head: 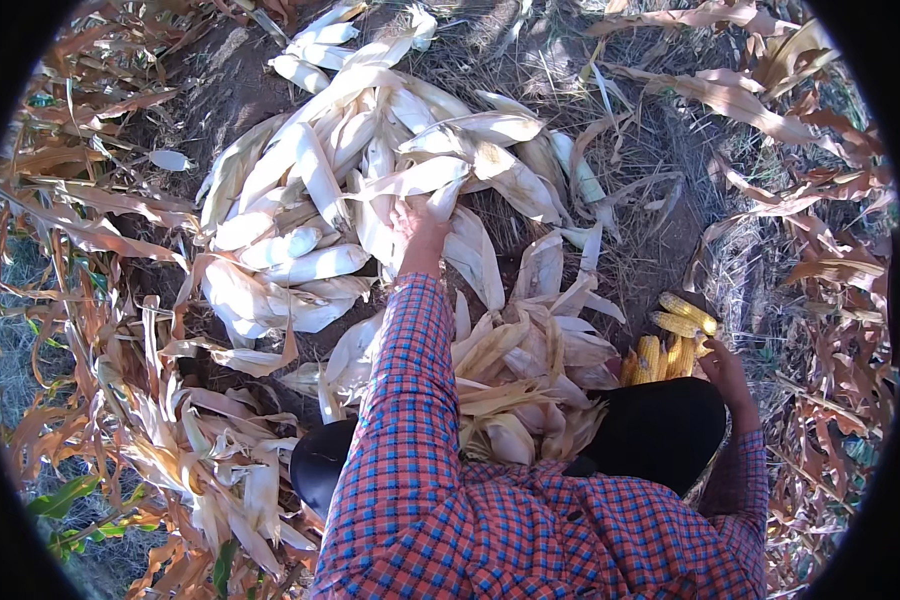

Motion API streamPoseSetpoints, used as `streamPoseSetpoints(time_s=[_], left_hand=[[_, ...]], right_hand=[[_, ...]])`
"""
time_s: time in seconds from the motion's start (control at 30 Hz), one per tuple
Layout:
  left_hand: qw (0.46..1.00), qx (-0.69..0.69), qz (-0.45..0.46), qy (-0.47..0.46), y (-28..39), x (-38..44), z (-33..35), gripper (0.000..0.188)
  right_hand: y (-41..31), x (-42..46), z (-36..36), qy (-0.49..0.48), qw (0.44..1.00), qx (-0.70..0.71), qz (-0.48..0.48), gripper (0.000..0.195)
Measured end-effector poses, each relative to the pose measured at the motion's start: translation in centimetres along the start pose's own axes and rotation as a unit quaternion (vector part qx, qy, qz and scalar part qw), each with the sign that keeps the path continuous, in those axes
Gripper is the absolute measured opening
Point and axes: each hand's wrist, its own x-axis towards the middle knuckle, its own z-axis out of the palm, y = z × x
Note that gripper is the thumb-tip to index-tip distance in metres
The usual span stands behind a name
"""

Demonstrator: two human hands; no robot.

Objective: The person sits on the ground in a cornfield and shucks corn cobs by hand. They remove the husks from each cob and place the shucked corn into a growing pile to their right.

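Note:
My left hand [418,229] reaches into a heap of dry corn ears in pale husks [330,142]. Its fingers touch a husked-over ear [414,180] at the near side of the heap, and their tips are partly hidden among the husks. Far to the right, my right hand [727,373] is at a small pile of bare yellow corn ears [649,360], just beyond my right knee. Its fingertips meet the end of one cob; whether they grip it is unclear. Two bare ears [682,315] lie across the far side of that pile.
Stripped husks [525,367] are heaped between my knees [660,420]. More loose husks [217,465] lie left of my left leg. Dry corn stalks and leaves [75,217] line the left side, and others [832,277] the right. Straw-covered soil [667,217] shows beside the heap.

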Motion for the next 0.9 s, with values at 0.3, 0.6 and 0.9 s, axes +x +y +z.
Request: streamPoseSetpoints(time_s=[0.3, 0.6, 0.9], left_hand=[[0.864, -0.378, 0.317, -0.097, 10.9, -15.7, -5.7, 0.056], [0.869, -0.444, 0.217, -0.033, 10.5, -22.2, -12.9, 0.061], [0.943, -0.293, 0.155, 0.028, 8.1, -24.1, -14.7, 0.068]], right_hand=[[-20.4, 8.7, 2.6, -0.037, 0.955, 0.222, -0.192, 0.039], [-27.3, 4.3, 3.4, -0.014, 0.893, 0.397, -0.211, 0.031], [-27.0, 5.4, 10.4, 0.021, 0.803, 0.515, -0.3, 0.027]])
